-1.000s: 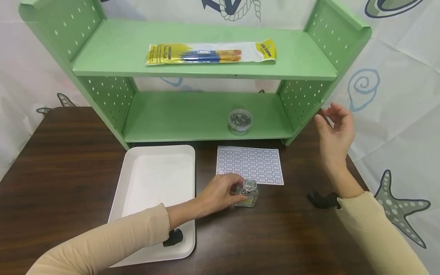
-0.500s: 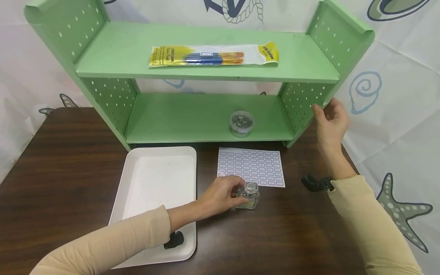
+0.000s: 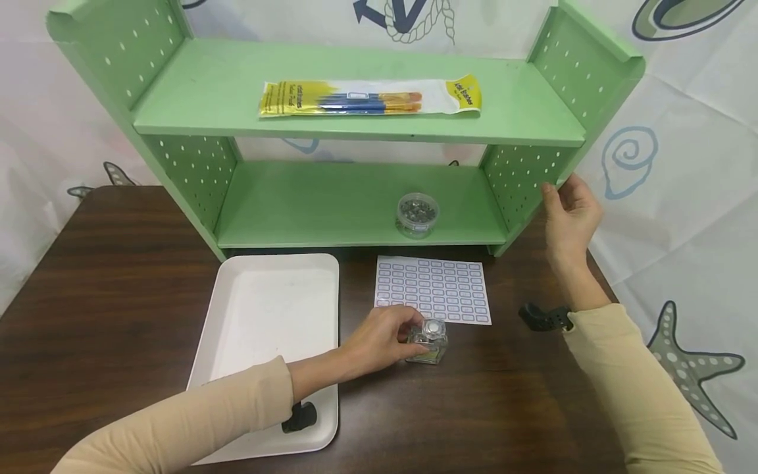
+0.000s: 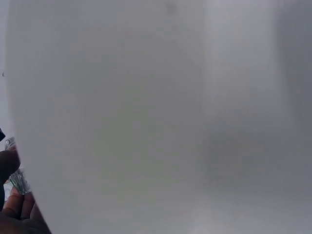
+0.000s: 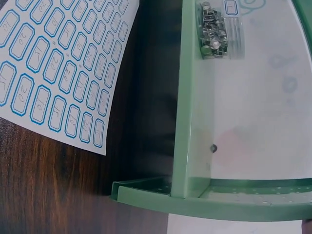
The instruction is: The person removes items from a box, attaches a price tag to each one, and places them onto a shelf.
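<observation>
My left hand (image 3: pixel 385 336) grips a small square glass bottle (image 3: pixel 434 349) with a clear faceted top, upright on the dark table. In the left wrist view, part of this bottle (image 4: pixel 20 181) shows between fingers at the lower left; the pale tray covers most of the rest. On the other side, my right hand (image 3: pixel 571 214) holds the front edge of the right side panel of a green two-tier shelf (image 3: pixel 355 197), thumb on the inner side and fingers outside. Its fingertips are partly hidden behind the panel.
A white tray (image 3: pixel 278 303) lies under my left forearm. A sheet of small numbered labels (image 3: pixel 438 286) lies behind the bottle. On the lower shelf stands a round clear tub (image 3: pixel 417 214) of small silver pieces; above lies a packet of paintbrushes (image 3: pixel 370 99).
My right hand has moved left and taken hold of the shelf's right side panel. The left hand stays at the bottle. The whole view has shifted slightly.
</observation>
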A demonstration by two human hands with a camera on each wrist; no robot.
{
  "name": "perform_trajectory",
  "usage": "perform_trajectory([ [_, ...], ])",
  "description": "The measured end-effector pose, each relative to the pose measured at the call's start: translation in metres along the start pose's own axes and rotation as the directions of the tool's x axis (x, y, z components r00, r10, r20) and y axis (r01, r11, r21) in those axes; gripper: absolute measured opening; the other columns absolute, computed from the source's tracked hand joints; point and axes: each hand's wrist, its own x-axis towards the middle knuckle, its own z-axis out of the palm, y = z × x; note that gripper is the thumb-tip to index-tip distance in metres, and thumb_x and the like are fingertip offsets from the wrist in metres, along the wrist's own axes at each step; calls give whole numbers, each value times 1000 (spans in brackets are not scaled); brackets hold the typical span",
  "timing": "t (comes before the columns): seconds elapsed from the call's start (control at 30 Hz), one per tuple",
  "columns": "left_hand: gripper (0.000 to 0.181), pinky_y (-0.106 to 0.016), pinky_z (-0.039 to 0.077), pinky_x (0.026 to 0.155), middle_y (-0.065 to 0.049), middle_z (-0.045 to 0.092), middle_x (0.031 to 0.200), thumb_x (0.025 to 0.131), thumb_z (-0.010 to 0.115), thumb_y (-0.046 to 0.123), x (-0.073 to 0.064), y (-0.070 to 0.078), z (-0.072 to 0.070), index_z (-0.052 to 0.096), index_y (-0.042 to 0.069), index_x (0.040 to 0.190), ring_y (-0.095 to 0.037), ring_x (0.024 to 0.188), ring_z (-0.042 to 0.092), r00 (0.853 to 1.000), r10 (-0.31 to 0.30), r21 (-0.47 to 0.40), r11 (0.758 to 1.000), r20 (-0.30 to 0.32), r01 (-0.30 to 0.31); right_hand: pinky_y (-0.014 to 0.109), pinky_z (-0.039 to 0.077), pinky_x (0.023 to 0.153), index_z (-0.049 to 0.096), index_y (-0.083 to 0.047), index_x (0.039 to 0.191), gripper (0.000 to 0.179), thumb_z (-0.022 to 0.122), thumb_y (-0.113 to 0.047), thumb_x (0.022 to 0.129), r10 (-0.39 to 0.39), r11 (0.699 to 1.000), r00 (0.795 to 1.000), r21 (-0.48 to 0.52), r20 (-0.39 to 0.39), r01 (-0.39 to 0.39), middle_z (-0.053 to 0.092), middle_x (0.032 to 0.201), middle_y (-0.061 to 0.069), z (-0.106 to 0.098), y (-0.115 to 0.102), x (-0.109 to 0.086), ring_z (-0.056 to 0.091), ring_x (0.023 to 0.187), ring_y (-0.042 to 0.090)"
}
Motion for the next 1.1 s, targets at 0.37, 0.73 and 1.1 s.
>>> perform_trajectory([
  [0.37, 25, -21, 53, 67, -5, 68, 90, 73, 81, 14, -3, 1, -6, 67, 3, 91, -14, 77, 63, 1000, -29, -42, 999, -5, 29, 19, 49, 76, 66, 6, 110, 26, 59, 9, 85, -2, 1000, 1000, 3, 12, 2, 69, 106, 18, -1, 1, -1, 65, 90, 18],
  [0.73, 29, -19, 53, 71, -10, 68, 92, 74, 79, 10, -1, 5, -44, 65, -2, 96, -17, 80, 66, 993, -87, -88, 993, -85, 79, 18, 49, 75, 66, 6, 110, 26, 59, 9, 85, -9, 1000, 1000, -6, 21, 9, 69, 105, 17, 0, -1, -1, 65, 88, 16],
  [1.1, 28, -27, 56, 70, -14, 69, 94, 77, 76, 8, 9, -4, -104, 65, -3, 101, -25, 86, 68, 968, -163, -81, 985, -192, 150, 17, 49, 76, 66, 4, 112, 27, 60, 7, 86, -1, 998, 1000, -64, 10, 1, 68, 108, 17, -1, -2, -1, 66, 91, 16],
])
